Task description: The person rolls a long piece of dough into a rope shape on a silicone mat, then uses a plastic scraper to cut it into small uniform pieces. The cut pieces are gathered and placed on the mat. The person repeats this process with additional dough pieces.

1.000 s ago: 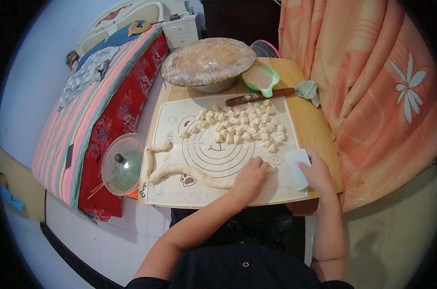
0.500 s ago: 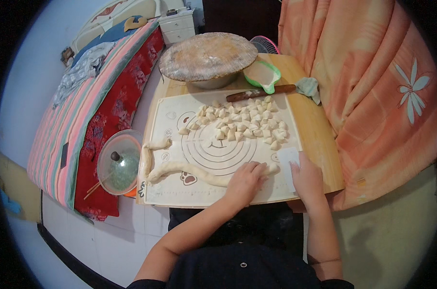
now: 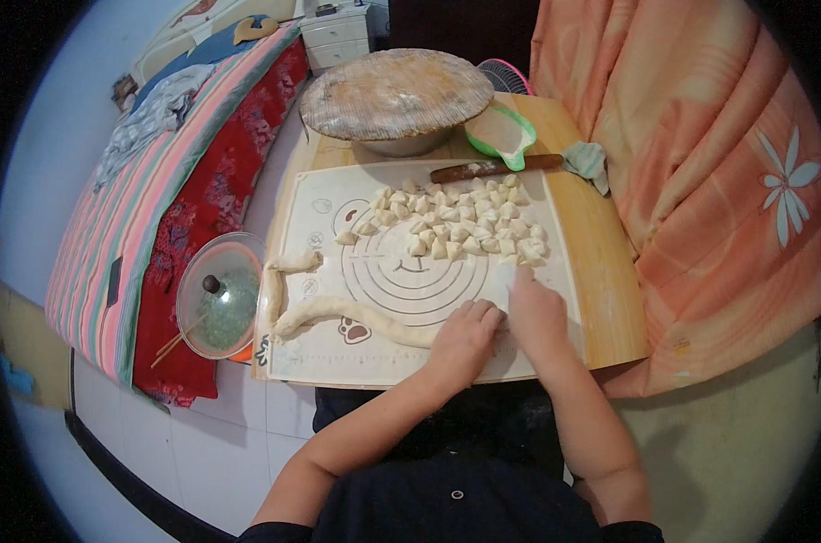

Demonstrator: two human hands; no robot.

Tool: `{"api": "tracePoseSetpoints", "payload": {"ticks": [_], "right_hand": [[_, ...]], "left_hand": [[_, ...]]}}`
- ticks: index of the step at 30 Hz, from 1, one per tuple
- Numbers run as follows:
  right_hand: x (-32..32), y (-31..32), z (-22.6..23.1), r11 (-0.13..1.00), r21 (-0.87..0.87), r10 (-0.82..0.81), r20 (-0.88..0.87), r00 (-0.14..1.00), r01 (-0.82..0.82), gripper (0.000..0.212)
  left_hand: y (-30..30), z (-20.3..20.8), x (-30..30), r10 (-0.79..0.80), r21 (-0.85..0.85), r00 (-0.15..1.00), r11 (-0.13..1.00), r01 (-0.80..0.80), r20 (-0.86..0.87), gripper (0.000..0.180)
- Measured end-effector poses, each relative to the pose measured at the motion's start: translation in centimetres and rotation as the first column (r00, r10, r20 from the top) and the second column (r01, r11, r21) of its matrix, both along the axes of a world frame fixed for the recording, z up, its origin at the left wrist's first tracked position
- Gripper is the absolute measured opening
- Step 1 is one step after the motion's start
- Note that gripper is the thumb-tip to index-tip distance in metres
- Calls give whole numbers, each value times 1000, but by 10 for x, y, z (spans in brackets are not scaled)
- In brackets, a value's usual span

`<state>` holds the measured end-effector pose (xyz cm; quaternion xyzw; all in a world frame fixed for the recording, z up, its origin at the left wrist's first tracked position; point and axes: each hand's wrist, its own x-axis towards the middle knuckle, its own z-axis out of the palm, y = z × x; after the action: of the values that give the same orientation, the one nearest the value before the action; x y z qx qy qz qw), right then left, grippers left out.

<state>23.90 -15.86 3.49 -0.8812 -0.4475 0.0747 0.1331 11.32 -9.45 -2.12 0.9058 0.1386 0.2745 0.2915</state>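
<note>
A long dough rope lies across the near part of a pale silicone mat. My left hand is closed over the rope's right end. Touching it on the right, my right hand presses down on the mat with a thin white scraper, seen edge-on and mostly hidden by the fingers. Several small cut dough pieces are heaped on the far right of the mat. A shorter dough strip lies at the mat's left edge.
A wooden table carries the mat, a rolling pin, a green scoop, a crumpled cloth and a floured round board on a bowl. A glass-lidded pot sits left; striped bed beyond; orange curtain right.
My right hand has moved left from the mat's right edge until it touches my left hand. The scraper has turned from flat and visible to edge-down. The left hand stays on the rope.
</note>
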Motion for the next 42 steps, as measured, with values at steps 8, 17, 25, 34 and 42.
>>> {"api": "tracePoseSetpoints", "payload": {"ticks": [8, 17, 25, 34, 42], "right_hand": [[2, -21, 35, 985, 136, -85, -125, 989, 102, 31], [-6, 1, 12, 997, -49, 51, -62, 997, -54, 23], [4, 22, -2, 994, 80, -68, -61, 996, 73, 26], [-25, -16, 38, 996, 67, 59, -87, 995, -53, 25], [-30, 8, 1, 991, -99, 87, -17, 996, -88, 22]], "left_hand": [[20, 9, -5, 167, -12, 981, 986, -169, -97, 20], [23, 3, -3, 168, 25, 984, 986, -167, -53, 17], [20, 2, -22, 246, 128, 967, 963, -235, -73, 18], [11, 5, -34, 146, 26, 987, 989, -145, -64, 22], [11, 2, -34, 152, 112, 984, 984, -141, -97, 27]]}}
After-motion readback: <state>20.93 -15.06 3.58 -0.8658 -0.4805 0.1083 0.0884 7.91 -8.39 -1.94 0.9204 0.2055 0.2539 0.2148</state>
